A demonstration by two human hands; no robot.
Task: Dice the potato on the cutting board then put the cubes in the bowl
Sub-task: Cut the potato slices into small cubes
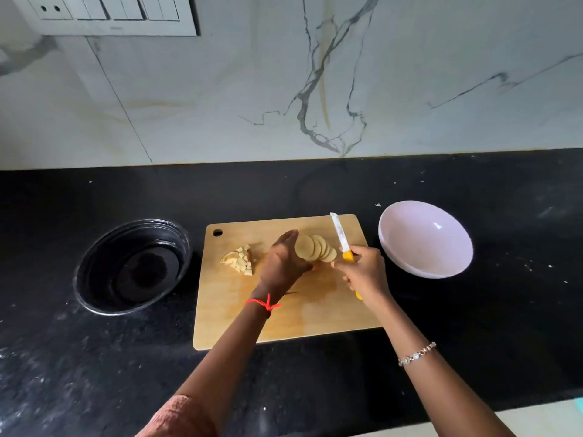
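A wooden cutting board (284, 320) lies on the black counter. On its middle leans a row of round potato slices (317, 249). My left hand (282, 263) holds the slices from the left, fingers straight against the first slice and thumb beneath. My right hand (366, 274) grips the yellow handle of a knife (340, 238), its blade raised and pointing away, just right of the slices. A small pile of potato cubes (239, 260) sits at the board's left. The empty white bowl (424, 239) stands to the right of the board.
A round black recessed bin (132, 266) is set in the counter left of the board. A marble wall with a switch panel (107, 14) rises behind. The counter's front edge runs at the lower right.
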